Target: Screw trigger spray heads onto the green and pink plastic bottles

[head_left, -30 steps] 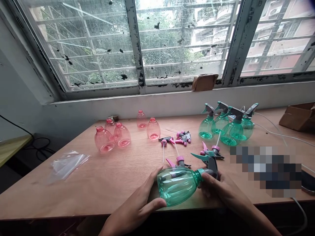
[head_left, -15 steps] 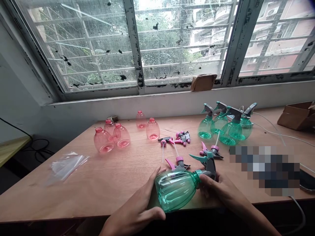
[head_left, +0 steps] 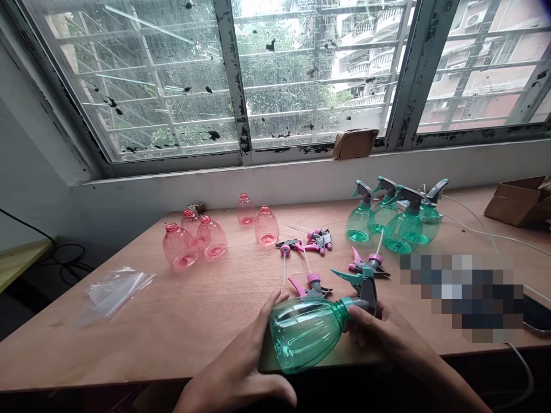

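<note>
Green spray bottle [head_left: 305,335] is held sideways over the near edge of the table [head_left: 172,321], long axis roughly left-right, neck end gripped by curled fingers of the right hand [head_left: 383,328], base nearer the left hand [head_left: 243,358], spread wide, contact unclear.

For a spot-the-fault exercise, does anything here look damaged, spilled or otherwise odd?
Yes: the grey metal window frame has ragged dark patches, like flaked paint. Nothing looks spilled. The translucent green plastic spray bottle in the right hand shows no obvious damage.

Left hand [head_left: 245,355] has spread wider.
</note>
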### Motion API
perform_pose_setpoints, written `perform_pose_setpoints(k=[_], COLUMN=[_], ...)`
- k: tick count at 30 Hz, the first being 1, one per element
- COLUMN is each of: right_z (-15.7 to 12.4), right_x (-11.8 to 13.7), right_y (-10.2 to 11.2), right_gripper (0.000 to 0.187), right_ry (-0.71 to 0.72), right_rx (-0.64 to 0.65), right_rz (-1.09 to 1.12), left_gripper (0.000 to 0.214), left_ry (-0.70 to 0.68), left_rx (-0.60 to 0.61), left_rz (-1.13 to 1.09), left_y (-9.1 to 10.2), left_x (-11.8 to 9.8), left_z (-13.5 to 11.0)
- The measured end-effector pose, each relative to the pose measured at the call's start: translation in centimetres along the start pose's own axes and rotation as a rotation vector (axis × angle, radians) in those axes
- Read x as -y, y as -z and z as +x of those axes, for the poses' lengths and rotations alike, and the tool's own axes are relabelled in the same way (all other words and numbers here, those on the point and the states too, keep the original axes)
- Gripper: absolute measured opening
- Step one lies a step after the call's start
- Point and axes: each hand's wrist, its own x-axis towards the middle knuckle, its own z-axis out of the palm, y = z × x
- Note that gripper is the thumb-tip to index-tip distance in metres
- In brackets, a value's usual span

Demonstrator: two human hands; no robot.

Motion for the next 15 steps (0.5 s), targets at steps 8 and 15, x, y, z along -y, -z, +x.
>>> perform_pose_setpoints(k=[8, 15], right_z=[0.19, 0.18], right_x=[-0.63, -0.67], right_y=[0.32, 0.40], right_gripper=[0.050, 0.050], right_ry=[0.023, 0.018], right_rx=[0.029, 0.032], right_rz=[0.009, 0.012], left_gripper=[0.097, 0.126], left_ry=[0.068, 0.132], left_rx=[0.002, -0.025], left_rz=[-0.055, 0.012], left_y=[0.34, -0.21], left_x=[-0.34, -0.36], left_z=[-0.15, -0.07])
